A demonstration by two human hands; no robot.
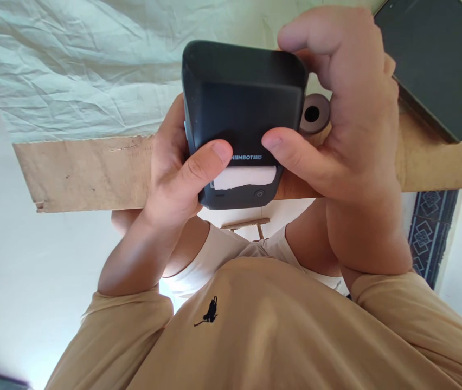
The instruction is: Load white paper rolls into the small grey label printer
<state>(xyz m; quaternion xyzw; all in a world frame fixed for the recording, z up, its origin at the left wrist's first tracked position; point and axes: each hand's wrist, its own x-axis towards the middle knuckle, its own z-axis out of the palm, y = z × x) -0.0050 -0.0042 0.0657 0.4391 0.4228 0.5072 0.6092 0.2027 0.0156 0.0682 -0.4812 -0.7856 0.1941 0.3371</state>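
A black NIIMBOT label printer (247, 108) is held in both hands over the table's front edge. A strip of white label paper (245, 177) sticks out of its slot, just above the power button. My left hand (178, 168) is closed round the printer's left side, thumb on its face beside the logo and the other fingers hidden behind. My right hand (348, 103) grips the right side, with its thumb on the face and bent fingers at the upper right corner. Partly behind the printer, a small grey-brown roll (316, 114) with a dark centre hole shows near my right palm.
A dark-screened phone or tablet (438, 59) lies at the upper right of the table. Wrinkled pale green cloth (72, 70) covers the tabletop, leaving a bare wooden edge (88, 173) in front. My legs are beneath this edge.
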